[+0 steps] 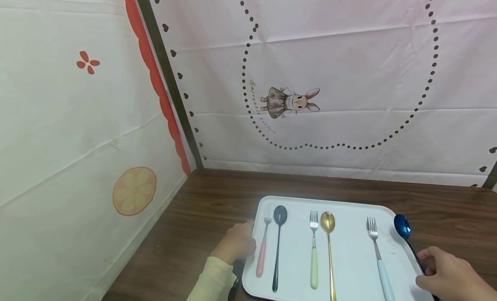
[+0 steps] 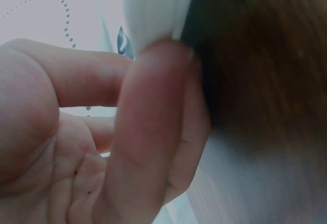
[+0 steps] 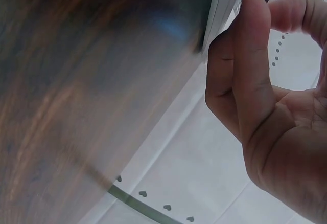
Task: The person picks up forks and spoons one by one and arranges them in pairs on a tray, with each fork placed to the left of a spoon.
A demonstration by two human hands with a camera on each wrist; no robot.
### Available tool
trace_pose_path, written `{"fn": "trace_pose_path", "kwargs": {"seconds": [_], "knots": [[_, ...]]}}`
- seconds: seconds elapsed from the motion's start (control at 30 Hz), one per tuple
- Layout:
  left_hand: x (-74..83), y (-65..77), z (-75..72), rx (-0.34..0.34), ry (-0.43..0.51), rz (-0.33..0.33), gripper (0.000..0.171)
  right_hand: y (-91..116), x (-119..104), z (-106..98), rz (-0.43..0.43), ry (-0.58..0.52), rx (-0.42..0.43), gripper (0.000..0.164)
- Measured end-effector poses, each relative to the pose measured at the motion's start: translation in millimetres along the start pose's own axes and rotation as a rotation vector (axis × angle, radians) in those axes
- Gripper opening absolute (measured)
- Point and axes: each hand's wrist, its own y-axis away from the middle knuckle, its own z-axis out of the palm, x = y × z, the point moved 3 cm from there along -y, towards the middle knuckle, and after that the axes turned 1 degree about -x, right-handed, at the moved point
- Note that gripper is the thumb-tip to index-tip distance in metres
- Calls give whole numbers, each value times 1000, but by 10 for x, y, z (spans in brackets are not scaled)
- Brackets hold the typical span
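A white rectangular tray point(image 1: 351, 249) lies between both hands. My left hand point(image 1: 240, 241) grips its left rim, the fingers bent around the edge in the left wrist view. On the opposite side, my right hand point(image 1: 450, 268) pinches the right rim, close against the handle of a shiny blue spoon point(image 1: 402, 226) that lies along that rim. From left to right the tray carries a pink-handled fork point(image 1: 262, 255), a dark grey spoon point(image 1: 280, 214), a green-handled fork point(image 1: 314, 266), a gold spoon point(image 1: 328, 222) and a light-blue-handled fork point(image 1: 384, 277).
The dark brown wooden table point(image 1: 217, 197) extends around the tray. Behind it hangs a pale printed cloth point(image 1: 349, 76) with a rabbit figure and dotted lines. Another white cloth point(image 1: 58, 141) with an orange slice print closes off the left side.
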Motion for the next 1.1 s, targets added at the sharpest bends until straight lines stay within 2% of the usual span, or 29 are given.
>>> {"fn": "trace_pose_path", "kwargs": {"seconds": [0.3,0.5,0.77,1.1], "knots": [[17,14,-17,-3,-11,6,39,-12,-31,59,-36,6,12,52],[17,12,-24,-9,3,7,42,-35,-44,83,-44,57,-10,46],[15,1,-26,-7,-8,17,41,-73,-46,115,-51,68,-4,50],[32,3,-38,-4,-25,26,39,-20,-149,114,-83,92,-8,50]]}}
